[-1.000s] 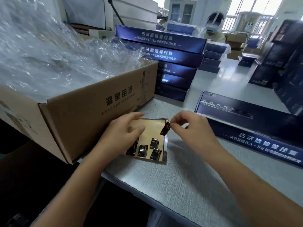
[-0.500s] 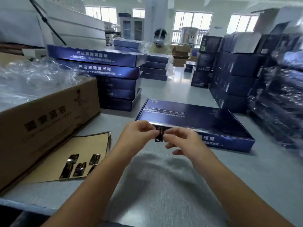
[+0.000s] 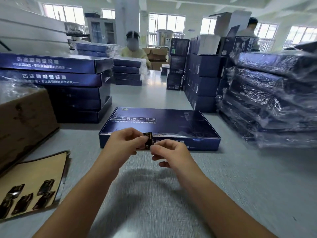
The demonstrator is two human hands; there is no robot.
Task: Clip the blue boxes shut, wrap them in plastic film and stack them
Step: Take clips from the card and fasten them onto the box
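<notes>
A flat blue box (image 3: 171, 124) lies on the grey table straight ahead of me. Just in front of its near edge, both hands hold a small black and gold clip (image 3: 148, 140) upright. My left hand (image 3: 126, 143) pinches the clip from the left. My right hand (image 3: 169, 153) pinches its lower right corner. A brown backing sheet (image 3: 39, 170) at the lower left carries several more dark clips (image 3: 24, 198). A stack of unwrapped blue boxes (image 3: 56, 78) stands at the left. Film-wrapped blue boxes (image 3: 274, 100) are piled at the right.
A brown cardboard carton (image 3: 24, 121) with crumpled plastic film in it sits at the far left. Dark upright boxes (image 3: 199, 78) are stacked behind the flat box. A person in a face shield (image 3: 133, 48) works at the far end of the table; another stands at the back right.
My hands lifted a clip off the backing sheet and carried it right, to the flat box's near edge. Both hands now hold it; the clip stands more upright than half a second ago.
</notes>
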